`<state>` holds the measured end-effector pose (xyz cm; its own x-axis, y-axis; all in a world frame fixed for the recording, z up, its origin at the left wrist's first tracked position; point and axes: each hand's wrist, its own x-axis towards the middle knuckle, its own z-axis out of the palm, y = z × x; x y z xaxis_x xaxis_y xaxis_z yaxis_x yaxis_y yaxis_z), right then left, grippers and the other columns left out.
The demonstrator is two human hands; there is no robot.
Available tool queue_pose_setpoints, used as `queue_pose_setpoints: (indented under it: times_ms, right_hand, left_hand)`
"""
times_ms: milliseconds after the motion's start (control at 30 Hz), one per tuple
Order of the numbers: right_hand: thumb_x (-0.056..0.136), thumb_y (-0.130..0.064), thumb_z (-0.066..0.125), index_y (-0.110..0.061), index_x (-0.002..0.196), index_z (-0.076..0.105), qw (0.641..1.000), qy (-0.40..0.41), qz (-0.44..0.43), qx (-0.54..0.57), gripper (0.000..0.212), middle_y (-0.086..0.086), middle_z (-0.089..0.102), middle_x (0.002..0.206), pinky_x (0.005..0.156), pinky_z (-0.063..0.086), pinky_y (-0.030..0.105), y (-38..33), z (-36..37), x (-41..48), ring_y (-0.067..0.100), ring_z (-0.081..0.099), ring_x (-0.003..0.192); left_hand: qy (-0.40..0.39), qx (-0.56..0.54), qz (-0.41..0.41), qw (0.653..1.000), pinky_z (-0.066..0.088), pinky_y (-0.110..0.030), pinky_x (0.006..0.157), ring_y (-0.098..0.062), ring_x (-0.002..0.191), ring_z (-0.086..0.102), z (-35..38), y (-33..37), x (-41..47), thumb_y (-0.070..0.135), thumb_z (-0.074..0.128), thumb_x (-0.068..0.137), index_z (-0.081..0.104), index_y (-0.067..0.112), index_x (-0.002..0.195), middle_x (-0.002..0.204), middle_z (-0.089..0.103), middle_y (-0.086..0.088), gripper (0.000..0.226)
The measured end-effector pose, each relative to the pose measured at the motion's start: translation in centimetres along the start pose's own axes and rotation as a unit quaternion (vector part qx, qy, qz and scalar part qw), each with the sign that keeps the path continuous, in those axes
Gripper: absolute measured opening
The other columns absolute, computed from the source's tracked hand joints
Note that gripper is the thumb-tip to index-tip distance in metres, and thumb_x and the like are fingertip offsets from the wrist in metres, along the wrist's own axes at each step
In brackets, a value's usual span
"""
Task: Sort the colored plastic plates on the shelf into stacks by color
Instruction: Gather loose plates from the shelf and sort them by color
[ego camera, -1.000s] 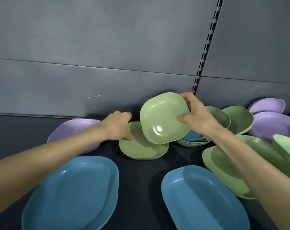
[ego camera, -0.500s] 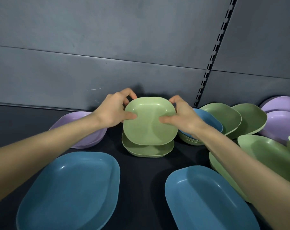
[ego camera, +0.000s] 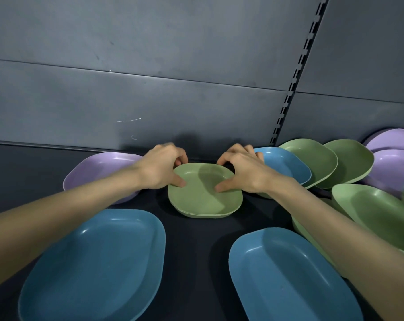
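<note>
While curled, grips on green plate

Smooth plastic plates (seemingly semi-gloss)

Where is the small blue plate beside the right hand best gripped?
Its raised far rim, from above, I think: the small blue plate leans tilted on the green plates behind it, so that edge looks free for thumb and fingers.
</note>
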<state>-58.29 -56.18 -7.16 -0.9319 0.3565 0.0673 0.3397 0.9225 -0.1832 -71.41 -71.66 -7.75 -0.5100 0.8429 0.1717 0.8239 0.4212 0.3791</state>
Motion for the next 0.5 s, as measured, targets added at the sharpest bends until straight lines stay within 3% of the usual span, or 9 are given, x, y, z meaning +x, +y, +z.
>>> queue_pose_setpoints:
  times_ms: [267,500]
  right_hand:
    - [0.072,-0.052,0.071,-0.029,0.120,0.055,0.998,-0.029,-0.010,-0.055,0.055,-0.003,0.040,0.124,0.095,0.023,0.035,-0.3,-0.3,0.0,0.022,0.028,0.116]
    - [0.084,-0.045,0.063,-0.023,0.131,0.048,0.998,-0.012,0.010,-0.054,0.054,0.003,0.041,0.136,0.100,0.025,0.038,0.4,-2.0,-0.8,0.027,0.032,0.125]
  left_hand:
    - [-0.048,0.034,0.003,0.998,0.046,-0.030,0.081,-0.018,0.089,0.049,-0.3,0.4,0.2,0.026,0.079,0.071,0.059,0.012,0.110,0.102,0.054,-0.002,0.046]
    - [-0.072,0.161,0.054,0.983,0.044,-0.035,0.088,-0.027,0.105,0.051,-1.2,1.7,0.3,0.040,0.063,0.083,0.052,0.013,0.121,0.115,0.050,-0.005,0.047]
